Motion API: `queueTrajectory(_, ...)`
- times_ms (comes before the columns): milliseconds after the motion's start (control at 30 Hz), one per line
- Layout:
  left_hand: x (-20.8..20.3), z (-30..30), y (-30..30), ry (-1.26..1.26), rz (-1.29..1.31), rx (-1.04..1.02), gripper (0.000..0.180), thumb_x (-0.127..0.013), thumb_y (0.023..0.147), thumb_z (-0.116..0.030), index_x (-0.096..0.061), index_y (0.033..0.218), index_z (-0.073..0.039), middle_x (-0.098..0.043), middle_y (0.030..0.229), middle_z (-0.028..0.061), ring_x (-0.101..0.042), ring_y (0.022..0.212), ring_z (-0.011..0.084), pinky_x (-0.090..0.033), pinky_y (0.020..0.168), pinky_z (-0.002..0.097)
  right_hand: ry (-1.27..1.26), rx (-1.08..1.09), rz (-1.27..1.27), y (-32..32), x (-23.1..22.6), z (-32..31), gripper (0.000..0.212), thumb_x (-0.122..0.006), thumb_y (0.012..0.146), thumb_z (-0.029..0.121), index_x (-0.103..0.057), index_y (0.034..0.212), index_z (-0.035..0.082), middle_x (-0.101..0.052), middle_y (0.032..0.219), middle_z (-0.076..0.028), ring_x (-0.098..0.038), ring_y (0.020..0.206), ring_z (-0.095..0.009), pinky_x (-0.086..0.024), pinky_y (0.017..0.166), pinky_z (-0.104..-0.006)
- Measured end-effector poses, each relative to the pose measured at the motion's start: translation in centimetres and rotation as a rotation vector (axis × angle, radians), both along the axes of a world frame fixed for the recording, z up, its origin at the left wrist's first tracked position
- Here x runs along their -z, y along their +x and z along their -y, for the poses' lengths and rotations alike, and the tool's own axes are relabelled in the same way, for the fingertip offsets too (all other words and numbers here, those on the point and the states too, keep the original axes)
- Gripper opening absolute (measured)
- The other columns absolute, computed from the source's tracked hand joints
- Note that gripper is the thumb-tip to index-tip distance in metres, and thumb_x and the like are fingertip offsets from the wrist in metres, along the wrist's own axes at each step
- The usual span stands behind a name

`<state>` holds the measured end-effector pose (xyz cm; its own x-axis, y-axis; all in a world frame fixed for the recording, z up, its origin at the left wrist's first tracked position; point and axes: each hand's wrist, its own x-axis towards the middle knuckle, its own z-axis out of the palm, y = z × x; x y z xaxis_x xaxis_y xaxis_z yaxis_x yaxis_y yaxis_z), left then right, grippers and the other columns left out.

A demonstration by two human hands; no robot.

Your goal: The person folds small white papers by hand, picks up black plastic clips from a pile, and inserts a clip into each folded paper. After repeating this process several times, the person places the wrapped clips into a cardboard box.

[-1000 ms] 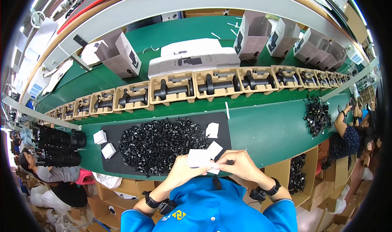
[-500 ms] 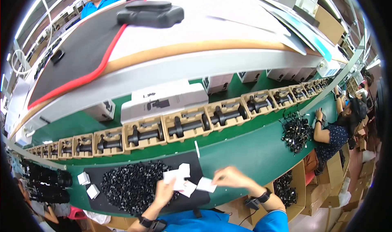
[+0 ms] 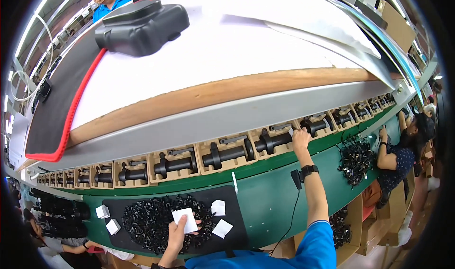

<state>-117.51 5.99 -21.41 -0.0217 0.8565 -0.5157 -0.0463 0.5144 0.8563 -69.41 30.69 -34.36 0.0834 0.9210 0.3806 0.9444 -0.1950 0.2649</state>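
One stack of white cards sits in the left hand, lower centre of the frame, thumb on top, above a heap of small black parts on a black mat. Right of centre, the right hand has its fingers bent close at a brown tray; I cannot tell whether they grip anything. Two loose white cards lie right of the heap, two white blocks left of it. A wood-edged shelf crosses the upper frame, hiding what lies beyond the trays; a black device rests on it, upper left.
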Motion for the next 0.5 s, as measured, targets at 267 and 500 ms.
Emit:
queueTrajectory(267,-0.8,0.7,0.2,-0.009,0.092,0.028,0.046,-0.040,0.097,-0.032,-0.046,0.123,0.006,-0.064,0.095,0.0206,-0.066,0.077,0.0271,-0.057,0.063,0.0345,-0.154,0.167,-0.067,-0.5,-0.4,2.2,0.013,-0.060,0.076,0.020,-0.068,0.074,0.010,-0.066,0.076,-0.007,-0.058,0.088,-0.024,-0.051,0.065,-0.0374)
queueTrajectory(500,-0.5,3.1,-0.1,-0.126,0.311,0.174,0.040,-0.047,0.090,-0.010,-0.043,0.126,0.006,-0.062,0.104,0.0184,-0.064,0.092,0.0283,-0.050,0.086,0.0352,-0.213,-0.657,-0.771,-18.7,-14.3,17.4,0.058,-0.074,0.070,0.027,-0.052,0.119,0.008,-0.057,0.112,-0.016,-0.050,0.108,-0.034,-0.047,0.086,-0.0402)
